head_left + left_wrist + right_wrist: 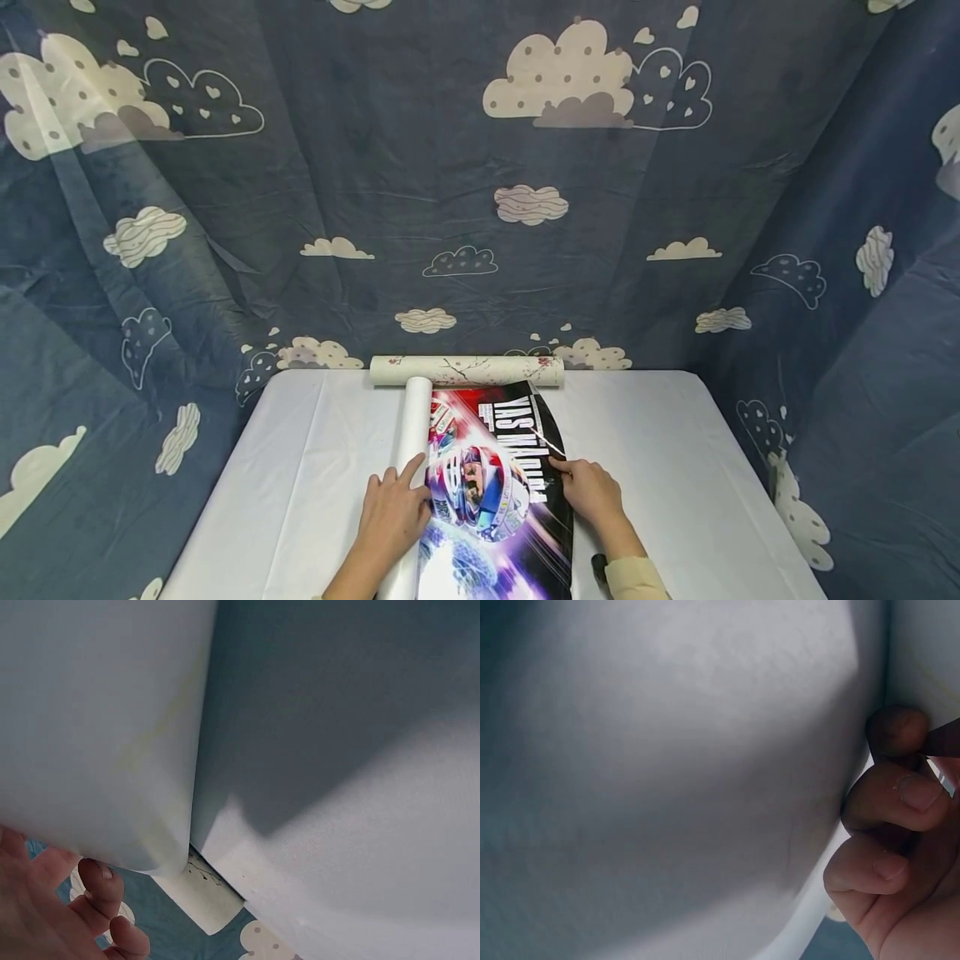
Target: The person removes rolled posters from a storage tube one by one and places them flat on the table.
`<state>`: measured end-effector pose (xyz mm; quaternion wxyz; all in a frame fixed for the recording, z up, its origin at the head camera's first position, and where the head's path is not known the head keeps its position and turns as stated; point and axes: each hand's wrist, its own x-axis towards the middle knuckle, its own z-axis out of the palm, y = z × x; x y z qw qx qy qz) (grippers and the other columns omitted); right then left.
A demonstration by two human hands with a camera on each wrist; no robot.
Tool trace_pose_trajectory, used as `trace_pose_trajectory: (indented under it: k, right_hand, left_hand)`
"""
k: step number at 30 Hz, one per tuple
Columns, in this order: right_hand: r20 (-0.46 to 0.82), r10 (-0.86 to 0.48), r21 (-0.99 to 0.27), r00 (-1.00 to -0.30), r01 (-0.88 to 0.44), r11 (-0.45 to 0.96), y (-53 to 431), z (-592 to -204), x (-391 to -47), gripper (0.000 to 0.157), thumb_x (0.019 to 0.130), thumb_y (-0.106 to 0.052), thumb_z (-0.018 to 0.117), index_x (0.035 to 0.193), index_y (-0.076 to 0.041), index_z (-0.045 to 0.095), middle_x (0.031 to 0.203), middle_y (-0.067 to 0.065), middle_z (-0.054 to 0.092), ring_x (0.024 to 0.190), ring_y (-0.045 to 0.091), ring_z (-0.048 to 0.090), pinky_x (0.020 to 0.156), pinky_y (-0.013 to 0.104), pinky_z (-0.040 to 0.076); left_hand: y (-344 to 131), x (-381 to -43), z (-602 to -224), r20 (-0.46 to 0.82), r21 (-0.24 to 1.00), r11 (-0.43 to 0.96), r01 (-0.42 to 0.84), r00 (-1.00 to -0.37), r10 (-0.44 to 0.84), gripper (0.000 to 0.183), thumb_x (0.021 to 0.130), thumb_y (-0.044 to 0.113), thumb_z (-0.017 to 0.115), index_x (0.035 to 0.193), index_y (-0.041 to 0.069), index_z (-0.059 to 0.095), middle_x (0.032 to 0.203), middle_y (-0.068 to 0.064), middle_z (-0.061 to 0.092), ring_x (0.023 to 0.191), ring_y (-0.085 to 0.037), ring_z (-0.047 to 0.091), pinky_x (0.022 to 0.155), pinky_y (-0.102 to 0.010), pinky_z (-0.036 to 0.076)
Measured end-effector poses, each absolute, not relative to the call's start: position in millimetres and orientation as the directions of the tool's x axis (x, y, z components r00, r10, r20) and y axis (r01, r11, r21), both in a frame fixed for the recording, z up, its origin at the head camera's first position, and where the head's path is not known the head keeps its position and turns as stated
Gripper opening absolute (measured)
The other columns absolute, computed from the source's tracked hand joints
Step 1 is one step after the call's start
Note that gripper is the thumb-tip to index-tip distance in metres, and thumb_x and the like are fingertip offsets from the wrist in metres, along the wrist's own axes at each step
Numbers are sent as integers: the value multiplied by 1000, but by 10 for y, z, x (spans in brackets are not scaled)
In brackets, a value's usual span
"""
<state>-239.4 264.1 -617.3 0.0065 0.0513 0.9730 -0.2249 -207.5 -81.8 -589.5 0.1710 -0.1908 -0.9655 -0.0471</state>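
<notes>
A glossy poster [480, 500] with a helmeted racer and large white lettering lies partly unrolled on the white table [300, 467]. Its left part is still a white roll [415, 417], seen large in the left wrist view as a pale cylinder [97, 727]. On that roll my left hand [393, 512] rests, fingers spread and fairly straight. My right hand [592, 496] pinches the poster's right edge between thumb and index finger; its other fingers [877, 795] curl in the right wrist view. A thin whitish line crosses the poster by the right fingertips; I cannot tell what it is.
A second roll, cream with a blossom-branch pattern [465, 371], lies across the table's far edge, just beyond the poster. Dark blue fabric with clouds [450, 167] hangs behind and at both sides. A small black object [599, 568] sits by the right wrist.
</notes>
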Motion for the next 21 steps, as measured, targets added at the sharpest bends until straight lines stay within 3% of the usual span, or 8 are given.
trace_pose_trajectory:
  k: [4, 14, 21]
  right_hand:
    - [-35, 97, -439, -995, 102, 893, 2659, -6175, -2384, 40, 95, -9, 64, 127, -28, 79, 61, 8, 55, 57, 18, 32, 52, 34, 28]
    - [-21, 88, -443, -996, 88, 892, 2704, -6153, -2381, 39, 94, -9, 64, 126, -26, 80, 81, 19, 73, 58, 20, 37, 53, 35, 30]
    - [-23, 97, -438, -995, 97, 894, 2738, -6173, -2383, 41, 94, -8, 64, 126, -26, 79, 75, 17, 69, 58, 20, 35, 53, 34, 29]
  left_hand:
    - [-817, -2076, -5904, 326, 25, 925, 380, -877, 352, 14, 79, 37, 87, 91, 30, 84, 150, -1, 65, 80, -19, 55, 68, -33, 31]
    - [-841, -2086, -5918, 318, 19, 926, 377, -881, 352, 13, 80, 29, 81, 92, 33, 86, 150, 3, 65, 76, -16, 48, 68, -32, 28]
    - [-847, -2097, -5913, 289, 34, 931, 363, -896, 338, 12, 82, 40, 86, 90, 31, 84, 152, 1, 64, 79, -19, 53, 69, -34, 32]
